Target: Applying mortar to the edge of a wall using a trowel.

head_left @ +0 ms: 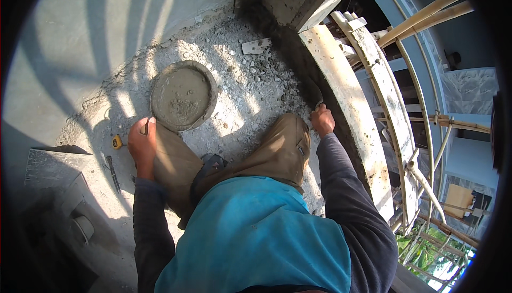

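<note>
One mortar tub (213, 90) nr L hand (142, 146), rubble (234, 69) alongside, tape msr (117, 142).

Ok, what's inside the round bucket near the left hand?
The bucket holds a grey mortar mix, lumpy in part. The mix covers the bottom, so nothing beneath it can be seen.

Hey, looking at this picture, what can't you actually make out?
In the head view:
- Tool: the right hand hides its handle, and its far end blends into the dark strip.
- Left hand: its curled fingers hide whether it holds anything.
- Bucket: wet cement hides its inside bottom.
- Tape measure: markings too small to read.
- Shirt: cut off by the lower edge.
</note>
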The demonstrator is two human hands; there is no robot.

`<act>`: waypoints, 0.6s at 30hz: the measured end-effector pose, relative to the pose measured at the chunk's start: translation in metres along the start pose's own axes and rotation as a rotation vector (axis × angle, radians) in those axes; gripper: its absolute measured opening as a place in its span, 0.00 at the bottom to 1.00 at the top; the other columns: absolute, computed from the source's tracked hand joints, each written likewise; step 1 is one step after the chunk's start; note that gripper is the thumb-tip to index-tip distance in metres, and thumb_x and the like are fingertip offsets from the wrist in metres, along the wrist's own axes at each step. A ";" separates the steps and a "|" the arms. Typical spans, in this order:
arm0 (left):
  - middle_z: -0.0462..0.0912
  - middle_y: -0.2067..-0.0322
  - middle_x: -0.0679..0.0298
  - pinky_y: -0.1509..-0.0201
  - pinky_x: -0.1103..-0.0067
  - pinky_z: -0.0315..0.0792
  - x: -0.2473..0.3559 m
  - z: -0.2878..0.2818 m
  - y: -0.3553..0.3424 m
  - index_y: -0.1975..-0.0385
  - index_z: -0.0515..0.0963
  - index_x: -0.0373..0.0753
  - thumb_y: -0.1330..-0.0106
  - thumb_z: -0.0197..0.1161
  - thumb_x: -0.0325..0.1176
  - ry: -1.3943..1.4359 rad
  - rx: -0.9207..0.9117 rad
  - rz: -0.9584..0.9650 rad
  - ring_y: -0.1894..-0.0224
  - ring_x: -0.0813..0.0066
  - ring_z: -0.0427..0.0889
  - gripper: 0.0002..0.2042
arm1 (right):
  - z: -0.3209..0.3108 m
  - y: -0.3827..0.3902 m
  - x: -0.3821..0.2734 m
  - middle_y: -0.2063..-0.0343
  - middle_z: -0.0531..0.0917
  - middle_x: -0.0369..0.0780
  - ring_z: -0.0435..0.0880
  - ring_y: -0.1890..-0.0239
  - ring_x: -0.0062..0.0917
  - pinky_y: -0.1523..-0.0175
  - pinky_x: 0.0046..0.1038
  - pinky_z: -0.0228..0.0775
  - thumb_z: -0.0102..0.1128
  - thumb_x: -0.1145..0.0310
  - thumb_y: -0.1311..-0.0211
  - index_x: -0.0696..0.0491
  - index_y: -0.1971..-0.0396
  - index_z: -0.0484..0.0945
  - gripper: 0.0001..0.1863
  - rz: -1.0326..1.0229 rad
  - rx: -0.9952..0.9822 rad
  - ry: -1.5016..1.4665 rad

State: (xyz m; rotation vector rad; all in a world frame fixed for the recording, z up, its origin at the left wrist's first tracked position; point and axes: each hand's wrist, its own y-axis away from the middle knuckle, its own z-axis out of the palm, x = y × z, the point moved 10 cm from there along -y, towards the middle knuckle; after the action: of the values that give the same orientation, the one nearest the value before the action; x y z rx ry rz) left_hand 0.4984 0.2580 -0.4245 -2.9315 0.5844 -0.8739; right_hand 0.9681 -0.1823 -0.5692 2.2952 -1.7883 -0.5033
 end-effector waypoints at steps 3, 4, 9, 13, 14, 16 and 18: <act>0.85 0.59 0.54 0.48 0.68 0.74 0.002 -0.001 -0.001 0.60 0.84 0.39 0.37 0.67 0.45 -0.003 0.001 -0.015 0.54 0.55 0.83 0.16 | -0.017 0.016 0.005 0.51 0.80 0.54 0.80 0.48 0.51 0.45 0.47 0.71 0.57 0.55 0.39 0.53 0.45 0.71 0.26 -0.021 0.040 -0.032; 0.85 0.59 0.54 0.48 0.68 0.74 0.002 -0.002 -0.002 0.60 0.84 0.39 0.37 0.67 0.45 -0.011 0.005 -0.020 0.54 0.55 0.83 0.16 | -0.019 0.027 0.007 0.51 0.80 0.54 0.80 0.48 0.51 0.45 0.47 0.71 0.57 0.55 0.39 0.53 0.45 0.71 0.26 -0.017 0.042 -0.029; 0.85 0.59 0.54 0.48 0.68 0.74 -0.002 -0.001 -0.003 0.59 0.84 0.39 0.37 0.67 0.45 -0.001 0.004 -0.022 0.54 0.55 0.83 0.16 | -0.023 0.060 -0.006 0.54 0.80 0.53 0.82 0.53 0.50 0.50 0.47 0.74 0.58 0.56 0.36 0.51 0.48 0.68 0.22 -0.003 0.143 -0.062; 0.85 0.59 0.54 0.48 0.69 0.74 0.000 -0.006 0.001 0.60 0.84 0.38 0.37 0.67 0.45 0.010 0.008 -0.025 0.54 0.55 0.83 0.16 | -0.001 0.034 -0.029 0.55 0.79 0.52 0.83 0.53 0.50 0.50 0.47 0.75 0.54 0.59 0.35 0.53 0.51 0.68 0.17 -0.140 0.094 0.031; 0.85 0.59 0.54 0.48 0.69 0.74 0.002 -0.007 0.001 0.60 0.84 0.38 0.37 0.67 0.45 0.008 0.012 -0.023 0.54 0.55 0.83 0.16 | 0.006 0.021 -0.031 0.55 0.79 0.52 0.83 0.53 0.50 0.50 0.47 0.75 0.54 0.59 0.35 0.53 0.51 0.68 0.17 -0.142 0.094 0.026; 0.85 0.59 0.54 0.49 0.69 0.74 0.004 -0.006 0.002 0.60 0.84 0.37 0.37 0.67 0.45 0.006 0.018 -0.002 0.54 0.55 0.83 0.16 | 0.023 -0.010 -0.025 0.55 0.80 0.55 0.82 0.53 0.51 0.49 0.48 0.74 0.54 0.58 0.35 0.53 0.51 0.68 0.19 -0.039 0.068 0.084; 0.85 0.59 0.53 0.49 0.69 0.74 0.004 -0.004 0.003 0.60 0.84 0.37 0.37 0.67 0.45 0.026 0.018 -0.007 0.55 0.54 0.83 0.17 | 0.025 -0.026 -0.030 0.54 0.79 0.54 0.82 0.53 0.51 0.49 0.49 0.74 0.52 0.59 0.36 0.52 0.51 0.68 0.18 -0.054 0.085 0.102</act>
State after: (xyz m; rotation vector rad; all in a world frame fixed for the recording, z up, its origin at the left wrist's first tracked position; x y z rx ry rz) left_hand 0.4982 0.2541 -0.4199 -2.9124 0.5647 -0.9140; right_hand 0.9761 -0.1448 -0.5966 2.3843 -1.7360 -0.3174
